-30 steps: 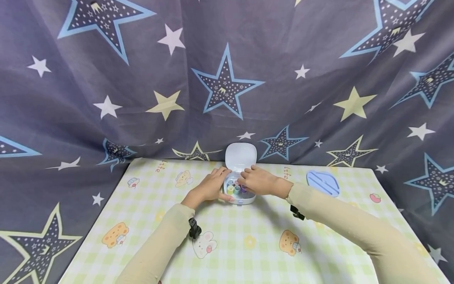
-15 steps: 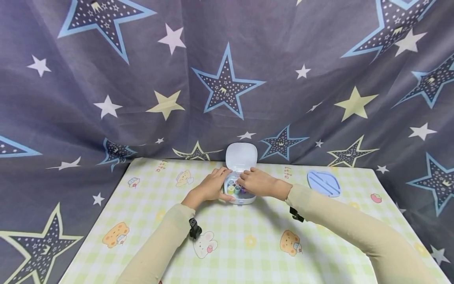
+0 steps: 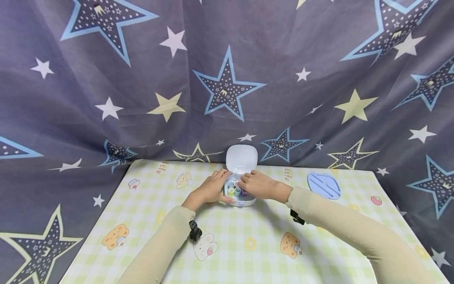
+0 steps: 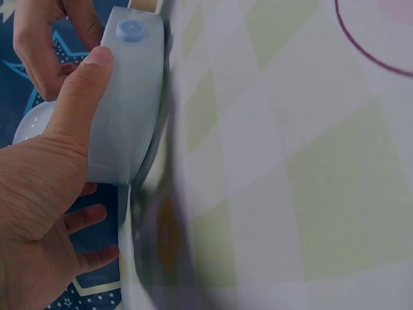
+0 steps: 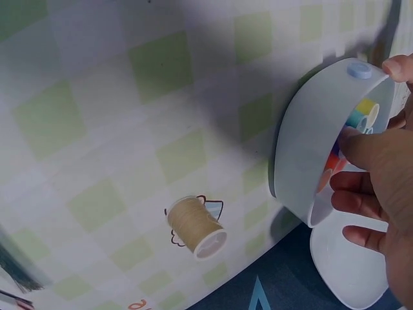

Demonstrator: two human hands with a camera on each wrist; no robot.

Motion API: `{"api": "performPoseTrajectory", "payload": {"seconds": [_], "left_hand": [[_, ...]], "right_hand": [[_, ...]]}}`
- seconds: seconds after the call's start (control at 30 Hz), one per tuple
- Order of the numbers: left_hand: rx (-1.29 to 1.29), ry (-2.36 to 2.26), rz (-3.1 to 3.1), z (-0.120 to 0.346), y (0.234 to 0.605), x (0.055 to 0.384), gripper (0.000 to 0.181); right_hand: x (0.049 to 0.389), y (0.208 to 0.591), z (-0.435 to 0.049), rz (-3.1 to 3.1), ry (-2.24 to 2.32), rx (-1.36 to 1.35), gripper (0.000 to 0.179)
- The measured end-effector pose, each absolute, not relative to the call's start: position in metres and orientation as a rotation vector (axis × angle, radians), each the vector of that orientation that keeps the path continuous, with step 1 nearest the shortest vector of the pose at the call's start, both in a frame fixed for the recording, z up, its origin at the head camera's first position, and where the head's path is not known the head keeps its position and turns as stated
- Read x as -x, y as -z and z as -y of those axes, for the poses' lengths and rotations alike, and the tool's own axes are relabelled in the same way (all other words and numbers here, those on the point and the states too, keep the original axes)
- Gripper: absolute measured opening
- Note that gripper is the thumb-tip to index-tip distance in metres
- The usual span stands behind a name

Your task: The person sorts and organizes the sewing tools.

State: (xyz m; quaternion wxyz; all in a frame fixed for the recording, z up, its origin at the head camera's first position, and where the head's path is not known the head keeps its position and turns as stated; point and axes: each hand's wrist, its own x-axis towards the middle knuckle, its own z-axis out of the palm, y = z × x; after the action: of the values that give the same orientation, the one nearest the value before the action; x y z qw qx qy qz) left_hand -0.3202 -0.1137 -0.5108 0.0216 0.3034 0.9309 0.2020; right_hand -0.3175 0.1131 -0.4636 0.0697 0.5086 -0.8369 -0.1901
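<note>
The left hand (image 3: 209,187), curled round the left side of the box (image 4: 132,103) far on the desk (image 3: 230,260), should brace it; the right hand (image 3: 259,185), fingers bent over spools (image 3: 231,192) inside, any grip unclear, needs gentleness.

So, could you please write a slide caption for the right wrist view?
Right hand at an open white box of coloured spools, with a tan thread spool on the checked cloth.

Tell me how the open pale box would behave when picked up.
The box is probably stiff; its walls hold a smooth curve. The raised lid might make it back-heavy. The coloured cylinders inside could shift if it tilts.
</note>
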Motion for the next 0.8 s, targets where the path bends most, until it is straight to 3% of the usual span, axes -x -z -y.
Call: {"api": "performPoseTrajectory", "payload": {"seconds": [0.8], "left_hand": [[-0.946,-0.622,-2.884,0.1130,0.5095,0.3189,0.107]], "right_hand": [[0.3173,0.4649,-0.1100,2.522,0.610,-1.542,0.030]]}}
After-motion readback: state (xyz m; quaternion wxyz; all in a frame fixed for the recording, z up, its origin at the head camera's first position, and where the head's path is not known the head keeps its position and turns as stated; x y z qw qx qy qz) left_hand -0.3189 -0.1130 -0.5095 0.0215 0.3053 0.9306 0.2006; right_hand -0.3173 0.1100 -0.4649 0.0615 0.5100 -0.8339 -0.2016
